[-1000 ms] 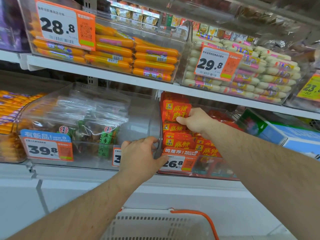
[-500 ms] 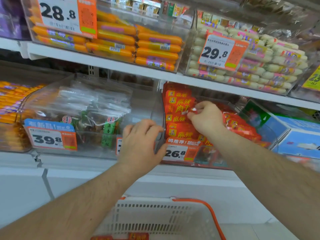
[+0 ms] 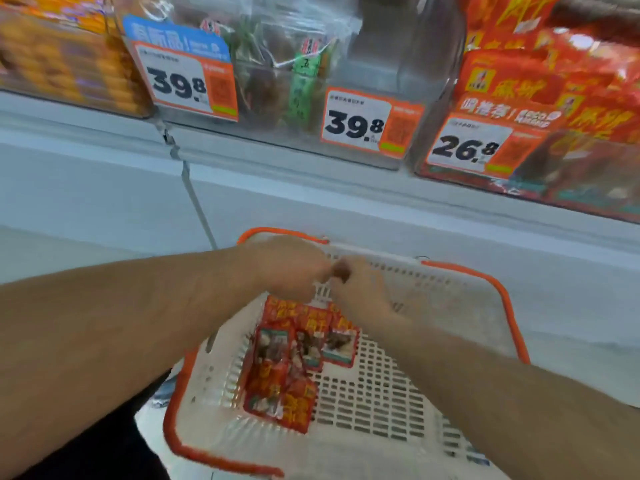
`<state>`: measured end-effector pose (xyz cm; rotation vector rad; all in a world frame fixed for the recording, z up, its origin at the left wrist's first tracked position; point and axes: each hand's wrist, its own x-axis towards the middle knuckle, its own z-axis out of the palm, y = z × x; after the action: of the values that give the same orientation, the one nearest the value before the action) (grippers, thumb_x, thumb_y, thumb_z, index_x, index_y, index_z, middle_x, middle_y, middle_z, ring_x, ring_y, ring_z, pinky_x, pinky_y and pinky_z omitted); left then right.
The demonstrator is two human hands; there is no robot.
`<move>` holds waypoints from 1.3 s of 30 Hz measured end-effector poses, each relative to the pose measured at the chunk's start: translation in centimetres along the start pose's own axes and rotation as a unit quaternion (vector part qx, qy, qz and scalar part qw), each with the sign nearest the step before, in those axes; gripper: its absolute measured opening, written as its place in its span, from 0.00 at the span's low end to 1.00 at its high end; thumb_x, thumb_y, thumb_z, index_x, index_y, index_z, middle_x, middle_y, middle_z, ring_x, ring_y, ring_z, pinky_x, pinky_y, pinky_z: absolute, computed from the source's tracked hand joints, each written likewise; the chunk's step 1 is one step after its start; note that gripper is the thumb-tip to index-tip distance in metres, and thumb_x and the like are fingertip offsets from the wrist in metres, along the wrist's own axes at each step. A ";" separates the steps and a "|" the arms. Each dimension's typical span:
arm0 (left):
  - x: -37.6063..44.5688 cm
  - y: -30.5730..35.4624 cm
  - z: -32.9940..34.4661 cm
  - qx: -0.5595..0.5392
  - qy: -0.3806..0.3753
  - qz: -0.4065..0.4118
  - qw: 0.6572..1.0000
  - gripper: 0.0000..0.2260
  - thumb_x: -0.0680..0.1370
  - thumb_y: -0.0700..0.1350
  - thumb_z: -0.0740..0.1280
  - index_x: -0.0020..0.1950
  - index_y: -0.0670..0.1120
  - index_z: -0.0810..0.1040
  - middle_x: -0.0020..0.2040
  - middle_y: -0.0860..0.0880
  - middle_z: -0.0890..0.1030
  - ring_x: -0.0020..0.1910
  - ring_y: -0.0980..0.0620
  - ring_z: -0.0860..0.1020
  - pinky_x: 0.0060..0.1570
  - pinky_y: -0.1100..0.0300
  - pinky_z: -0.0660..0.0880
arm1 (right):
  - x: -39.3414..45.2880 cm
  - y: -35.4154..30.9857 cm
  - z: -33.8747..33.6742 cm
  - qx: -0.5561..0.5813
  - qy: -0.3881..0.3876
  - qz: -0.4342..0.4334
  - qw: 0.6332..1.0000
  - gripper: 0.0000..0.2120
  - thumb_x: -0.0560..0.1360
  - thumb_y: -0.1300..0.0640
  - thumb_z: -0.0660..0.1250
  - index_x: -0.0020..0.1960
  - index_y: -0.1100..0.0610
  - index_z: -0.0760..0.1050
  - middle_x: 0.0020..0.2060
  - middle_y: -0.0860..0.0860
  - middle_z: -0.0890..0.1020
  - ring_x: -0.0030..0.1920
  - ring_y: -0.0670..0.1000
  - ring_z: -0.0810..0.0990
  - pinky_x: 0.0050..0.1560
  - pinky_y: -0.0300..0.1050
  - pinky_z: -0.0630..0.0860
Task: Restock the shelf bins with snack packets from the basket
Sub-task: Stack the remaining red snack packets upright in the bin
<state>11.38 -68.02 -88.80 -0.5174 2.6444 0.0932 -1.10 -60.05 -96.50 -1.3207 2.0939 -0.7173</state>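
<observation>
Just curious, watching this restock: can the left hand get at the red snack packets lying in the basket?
Probably yes. The left hand hovers over the basket, whose top is open, and the red snack packets lie uncovered just below. The right hand is close beside it but not over most packets.

Both bare forearms reach forward and converge; the left hand [image 3: 289,268] and right hand [image 3: 360,289] meet knuckle to knuckle, fingers curled downward, blurred.

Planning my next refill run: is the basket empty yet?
Not empty. A few red snack packets still lie on the floor of the basket, below both hands; the rest of its floor shows bare.
</observation>
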 end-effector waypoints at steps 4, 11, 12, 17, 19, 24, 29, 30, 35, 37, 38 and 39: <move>-0.3 -1.0 2.8 -0.004 -0.029 -0.014 0.999 0.12 0.79 0.54 0.60 0.58 0.53 0.78 0.55 0.50 0.80 0.51 0.46 0.79 0.45 0.51 0.77 | -1.3 2.6 8.0 0.017 -0.204 0.167 0.965 0.06 0.76 0.59 0.66 0.41 0.54 0.78 0.36 0.50 0.78 0.38 0.50 0.76 0.37 0.44 0.73; -0.6 -2.2 4.3 -0.025 -0.077 -0.015 0.997 0.12 0.78 0.47 0.60 0.60 0.51 0.75 0.58 0.48 0.79 0.55 0.46 0.77 0.54 0.49 0.77 | -3.0 4.0 13.3 0.080 -0.355 0.293 0.884 0.19 0.79 0.47 0.66 0.67 0.51 0.74 0.64 0.50 0.77 0.63 0.54 0.75 0.67 0.49 0.70; -0.6 -2.3 4.1 -0.027 -0.077 -0.017 0.997 0.12 0.78 0.47 0.60 0.61 0.51 0.75 0.58 0.48 0.78 0.55 0.46 0.77 0.54 0.49 0.77 | -3.0 4.1 13.5 0.101 -0.355 0.316 0.874 0.20 0.78 0.46 0.66 0.68 0.51 0.72 0.65 0.49 0.76 0.65 0.54 0.74 0.67 0.49 0.69; -0.4 -2.1 4.0 -0.004 -0.082 -0.021 0.996 0.12 0.76 0.47 0.61 0.58 0.52 0.77 0.53 0.50 0.80 0.50 0.48 0.79 0.49 0.49 0.79 | -3.2 3.7 11.3 0.118 -0.296 0.242 0.917 0.14 0.79 0.48 0.66 0.60 0.56 0.80 0.43 0.50 0.81 0.42 0.48 0.78 0.45 0.41 0.74; -0.3 -1.9 3.5 0.038 -0.076 -0.016 0.996 0.12 0.76 0.48 0.63 0.58 0.53 0.78 0.52 0.51 0.81 0.47 0.49 0.79 0.45 0.51 0.79 | -2.9 3.1 8.8 -0.003 -0.271 0.108 0.957 0.10 0.76 0.47 0.69 0.51 0.53 0.84 0.38 0.51 0.83 0.36 0.47 0.78 0.37 0.42 0.73; 0.4 -0.8 0.6 0.025 -0.028 -0.020 0.999 0.17 0.77 0.53 0.65 0.65 0.52 0.75 0.58 0.49 0.79 0.53 0.47 0.79 0.48 0.52 0.78 | -2.0 1.4 0.5 -0.155 -0.190 -0.007 0.970 0.06 0.73 0.61 0.67 0.41 0.58 0.82 0.37 0.53 0.83 0.35 0.49 0.75 0.38 0.42 0.68; 1.7 1.8 -3.2 -0.112 -0.021 -0.032 0.993 0.25 0.76 0.58 0.67 0.70 0.50 0.70 0.63 0.49 0.76 0.58 0.46 0.76 0.52 0.54 0.73 | -1.6 -0.7 -8.5 -0.236 -0.158 -0.073 0.956 0.08 0.72 0.66 0.66 0.41 0.53 0.78 0.44 0.52 0.83 0.45 0.52 0.79 0.46 0.47 0.77; 1.9 2.3 -4.0 -0.131 -0.018 -0.023 0.991 0.21 0.76 0.58 0.67 0.65 0.50 0.74 0.58 0.49 0.78 0.54 0.47 0.76 0.49 0.54 0.73 | -1.7 -1.3 -10.3 -0.246 -0.151 -0.085 0.954 0.11 0.71 0.66 0.67 0.37 0.51 0.75 0.41 0.50 0.82 0.44 0.53 0.79 0.45 0.48 0.77; 3.1 4.0 -7.3 -0.257 0.108 0.017 0.960 0.08 0.71 0.49 0.71 0.46 0.47 0.81 0.44 0.48 0.82 0.44 0.48 0.79 0.41 0.58 0.72 | -2.6 -5.0 -17.4 -0.228 -0.067 -0.132 0.962 0.14 0.67 0.69 0.67 0.37 0.50 0.70 0.34 0.45 0.75 0.39 0.50 0.75 0.40 0.44 0.71; 3.2 4.4 -8.8 -0.308 0.167 0.033 0.936 0.10 0.70 0.49 0.72 0.47 0.47 0.83 0.45 0.48 0.84 0.45 0.50 0.80 0.44 0.56 0.75 | -3.2 -6.3 -19.6 -0.218 -0.035 -0.146 0.964 0.13 0.67 0.69 0.67 0.42 0.51 0.73 0.37 0.47 0.78 0.39 0.50 0.76 0.42 0.46 0.74; 3.2 4.4 -9.4 -0.347 0.185 0.032 0.919 0.07 0.70 0.48 0.73 0.47 0.48 0.84 0.43 0.51 0.84 0.44 0.52 0.80 0.44 0.57 0.75 | -3.6 -6.7 -20.6 -0.213 -0.011 -0.147 0.966 0.13 0.67 0.68 0.68 0.45 0.52 0.75 0.38 0.47 0.79 0.40 0.51 0.77 0.44 0.48 0.76; 3.1 4.4 -10.1 -0.388 0.204 0.034 0.898 0.04 0.71 0.45 0.74 0.45 0.50 0.84 0.40 0.55 0.83 0.42 0.56 0.80 0.43 0.60 0.75 | -3.8 -6.8 -21.6 -0.210 0.024 -0.151 0.966 0.12 0.68 0.65 0.70 0.48 0.53 0.76 0.39 0.48 0.80 0.41 0.52 0.79 0.45 0.49 0.77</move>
<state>3.04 -66.50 -81.12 -0.7519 2.9528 1.2210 -10.58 -56.02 -75.95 -1.8992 2.1851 -0.4366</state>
